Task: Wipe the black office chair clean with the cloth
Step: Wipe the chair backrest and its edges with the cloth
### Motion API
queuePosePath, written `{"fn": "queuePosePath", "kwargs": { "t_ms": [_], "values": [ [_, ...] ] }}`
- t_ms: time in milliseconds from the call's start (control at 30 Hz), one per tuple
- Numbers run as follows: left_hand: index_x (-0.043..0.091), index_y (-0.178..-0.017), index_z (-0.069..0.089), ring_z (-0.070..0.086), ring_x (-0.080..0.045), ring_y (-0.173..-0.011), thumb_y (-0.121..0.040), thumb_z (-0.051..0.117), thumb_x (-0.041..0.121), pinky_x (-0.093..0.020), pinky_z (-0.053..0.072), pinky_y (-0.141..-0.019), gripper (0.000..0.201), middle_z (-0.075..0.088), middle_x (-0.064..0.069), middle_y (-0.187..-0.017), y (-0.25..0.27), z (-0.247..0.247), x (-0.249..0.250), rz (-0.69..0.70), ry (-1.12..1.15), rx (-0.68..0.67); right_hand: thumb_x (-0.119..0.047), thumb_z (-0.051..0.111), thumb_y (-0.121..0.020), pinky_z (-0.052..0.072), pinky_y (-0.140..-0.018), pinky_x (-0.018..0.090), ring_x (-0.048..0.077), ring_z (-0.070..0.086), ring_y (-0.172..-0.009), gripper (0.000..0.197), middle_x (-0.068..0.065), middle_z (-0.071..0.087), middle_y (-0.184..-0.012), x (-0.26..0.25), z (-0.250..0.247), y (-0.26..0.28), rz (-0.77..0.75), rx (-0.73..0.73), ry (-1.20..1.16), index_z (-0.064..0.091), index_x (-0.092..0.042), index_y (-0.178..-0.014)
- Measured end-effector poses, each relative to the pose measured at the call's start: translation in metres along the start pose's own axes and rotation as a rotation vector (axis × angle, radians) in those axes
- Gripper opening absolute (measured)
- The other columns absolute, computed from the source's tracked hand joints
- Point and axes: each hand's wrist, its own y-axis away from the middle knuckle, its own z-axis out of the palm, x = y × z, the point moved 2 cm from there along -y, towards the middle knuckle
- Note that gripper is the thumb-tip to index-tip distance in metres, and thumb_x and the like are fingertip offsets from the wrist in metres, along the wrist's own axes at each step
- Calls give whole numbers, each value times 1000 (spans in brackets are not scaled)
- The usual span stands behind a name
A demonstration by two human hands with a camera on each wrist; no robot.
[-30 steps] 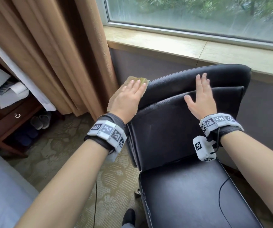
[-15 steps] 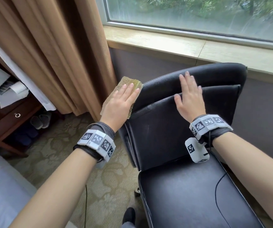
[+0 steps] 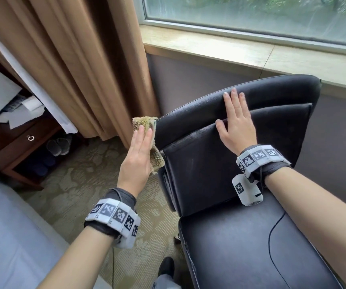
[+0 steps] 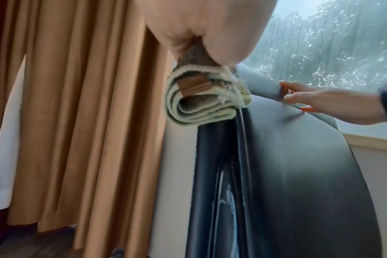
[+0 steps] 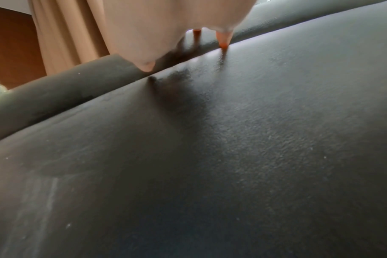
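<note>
The black office chair [image 3: 220, 170] faces me under the window, with its seat [image 3: 241, 253] near me. My left hand [image 3: 145, 132] stands on edge at the left side of the backrest. Its fingers are straight over a folded olive-green cloth [image 3: 145, 123], which touches the chair's side edge. In the left wrist view the cloth [image 4: 201, 103] hangs in a roll out of the left hand [image 4: 199, 26], wedged between the thumb's base and the palm. My right hand [image 3: 234, 122] lies flat on the top of the backrest; the right wrist view has this hand [image 5: 161, 26] pressing the leather [image 5: 210, 157].
A tan curtain [image 3: 84, 59] hangs just left of the chair, and a stone windowsill [image 3: 251, 53] runs behind it. A wooden desk [image 3: 11, 142] with papers stands at the left, slippers [image 3: 59, 146] under it. A bed corner [image 3: 5, 236] is at the lower left. A thin cable [image 3: 272, 236] crosses the seat.
My left hand has slid with the cloth from the backrest's top left corner down to its side edge and turned upright. My right hand has shifted a little to the left along the top.
</note>
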Motion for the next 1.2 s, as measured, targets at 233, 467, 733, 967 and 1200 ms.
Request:
{"fn": "queuePosePath", "kwargs": {
  "t_ms": [233,467,733,967,1200],
  "values": [
    [-4,-131,48,42,-40,-128,-87,34,-1,-38,27,-111,46,48,-24,-135,-34,7,14,-8,-11,1,-44,34,-83,16,-117,38,28,13,-143,71,8,19,-155,5,-4,-1,-42,11,47,24,-12,-146],
    [-2,-115,63,63,-37,-103,-68,51,-7,-45,48,-91,49,66,-20,-111,-96,17,53,181,-162,-144,-38,44,-84,23,-114,38,25,10,-144,71,4,16,-156,5,-5,-2,4,27,29,23,-13,-147],
    [15,-143,38,38,-25,-133,-90,47,18,-42,30,-106,54,44,-5,-144,-101,12,47,105,-177,-296,-29,52,-89,10,-115,31,26,7,-144,69,7,13,-156,7,-3,-2,-17,18,62,20,-12,-148],
    [30,-137,46,44,-33,-125,-87,31,43,-43,35,-100,54,45,-8,-142,-80,6,24,36,-114,-245,-33,44,-88,7,-114,28,25,7,-144,68,6,13,-156,10,1,0,-16,35,49,20,-14,-148],
    [21,-136,48,41,-34,-128,-91,39,34,-47,33,-108,48,43,-12,-143,-45,-4,2,14,63,-138,-36,44,-87,8,-115,28,24,9,-144,69,5,14,-156,3,1,3,-39,27,40,21,-14,-147]
  ]
}}
